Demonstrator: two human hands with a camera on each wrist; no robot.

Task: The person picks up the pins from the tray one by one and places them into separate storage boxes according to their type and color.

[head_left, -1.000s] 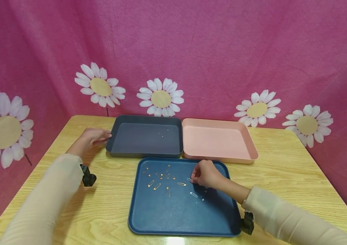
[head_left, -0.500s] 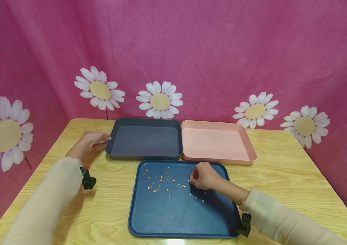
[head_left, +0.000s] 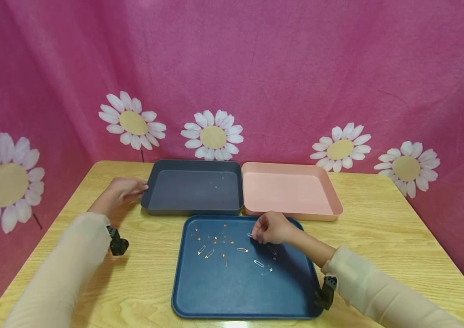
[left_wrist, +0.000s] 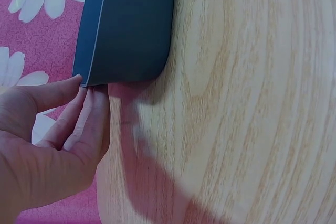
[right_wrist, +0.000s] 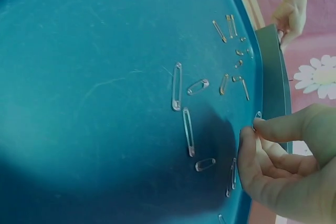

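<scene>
My right hand [head_left: 272, 228] pinches a silver safety pin [right_wrist: 258, 115] between thumb and index finger, over the far part of the blue tray [head_left: 236, 291]. Part of the pin sticks out past the fingertips. Several silver safety pins [head_left: 258, 263] lie near and below this hand, and several gold safety pins [head_left: 209, 253] are scattered on the tray's left half. At the back left, my left hand [head_left: 125, 187] grips the left rim of a dark grey tray [left_wrist: 131, 35], thumb on one side of the wall and fingers on the other.
Beside the dark grey tray stands a pink tray [head_left: 293, 214], both just behind the blue one. A few tiny gold pieces [head_left: 216, 187] lie inside the dark grey tray. The wooden table [head_left: 379, 246] ends at a pink flowered cloth [head_left: 277, 82].
My right hand has moved slightly away from me with the safety pin, uncovering another silver pin below it. My left hand keeps its grip on the dark grey tray's rim.
</scene>
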